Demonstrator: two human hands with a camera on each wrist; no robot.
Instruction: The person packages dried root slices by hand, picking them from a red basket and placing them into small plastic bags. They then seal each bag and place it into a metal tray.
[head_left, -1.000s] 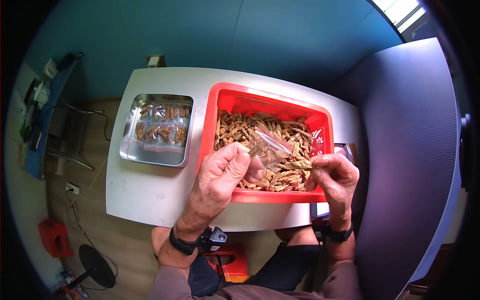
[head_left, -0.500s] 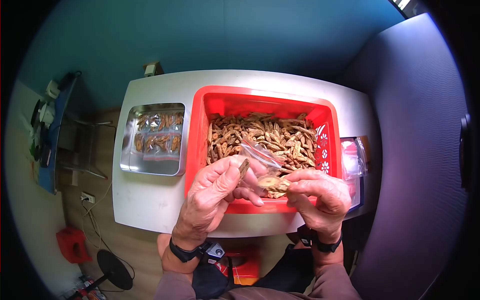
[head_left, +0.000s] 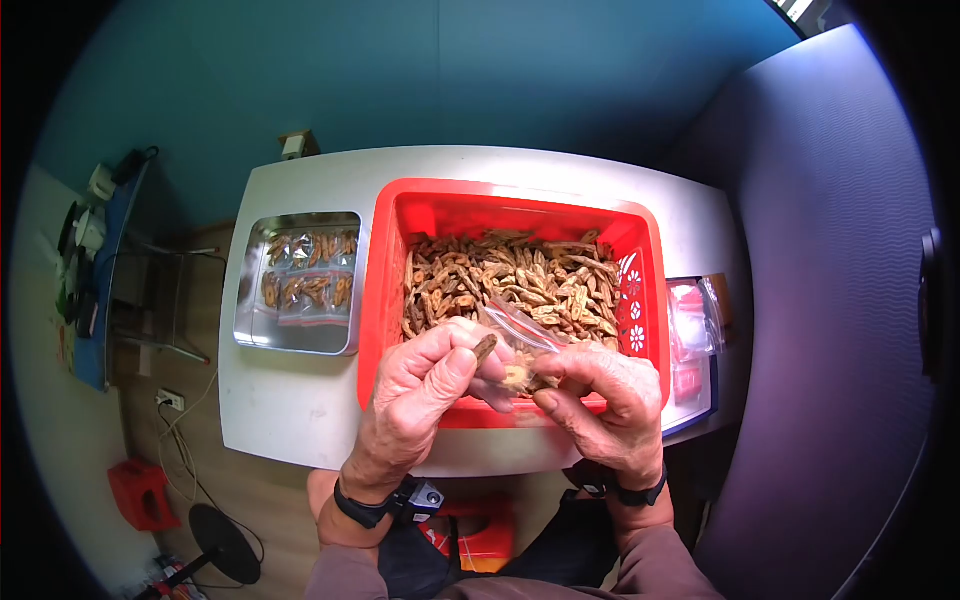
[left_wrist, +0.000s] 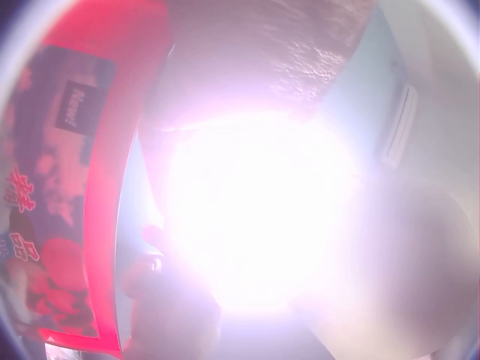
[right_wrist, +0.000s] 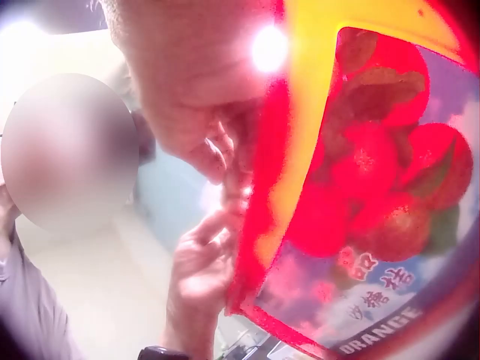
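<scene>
In the head view the left hand (head_left: 418,392) pinches a brown dried slice (head_left: 485,348) between thumb and forefinger. Its other fingers hold a small clear zip bag (head_left: 520,330), mouth toward the upper right. The right hand (head_left: 612,405) is at the bag, thumb and forefinger around a pale dried slice (head_left: 516,377) or the bag edge; which is unclear. Both hands are over the near side of a red basket (head_left: 662,330) full of dried slices (head_left: 540,280). Glare hides most of the left wrist view; the right wrist view shows the right hand (right_wrist: 202,67) beside the basket's printed wall.
A metal tray (head_left: 290,335) with several filled bags (head_left: 315,290) stands left of the basket on the white table (head_left: 285,410). Right of it lie clear packages (head_left: 690,325) in a box. A dark panel (head_left: 820,300) borders the table's right side.
The right hand has moved left with its slice, from the basket's right part to the bag. The left hand keeps its slice and the bag. The head view has shifted slightly.
</scene>
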